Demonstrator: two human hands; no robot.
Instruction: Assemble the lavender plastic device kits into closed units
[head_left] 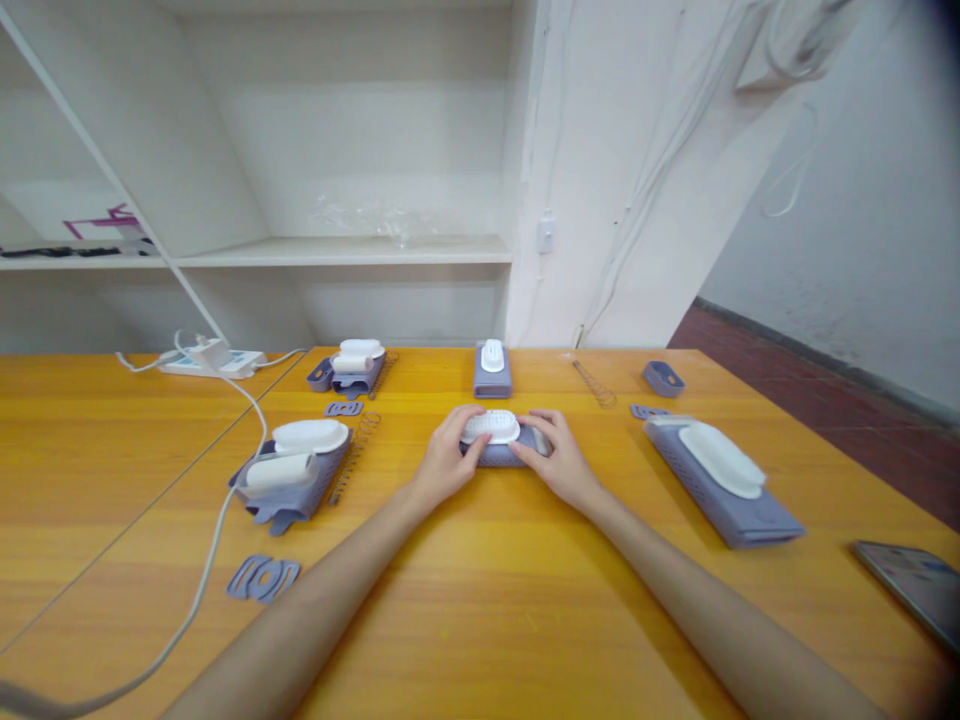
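Orange-brown wooden bench (450, 620), seam (150, 505) slanting across left side; white cable (75, 708) trailing along near left; phone (911, 590) at right edge; mid-bench, left hand (442, 455) and right hand (566, 462) part-closed, thumbs and fingers gripping opposite ends of white oval piece (491, 427) atop grey-purple case (501, 457); farther, power strip (240, 364) at back left; beyond, white shelving (345, 250), pale wall (577, 150), dark red floor (810, 395) right
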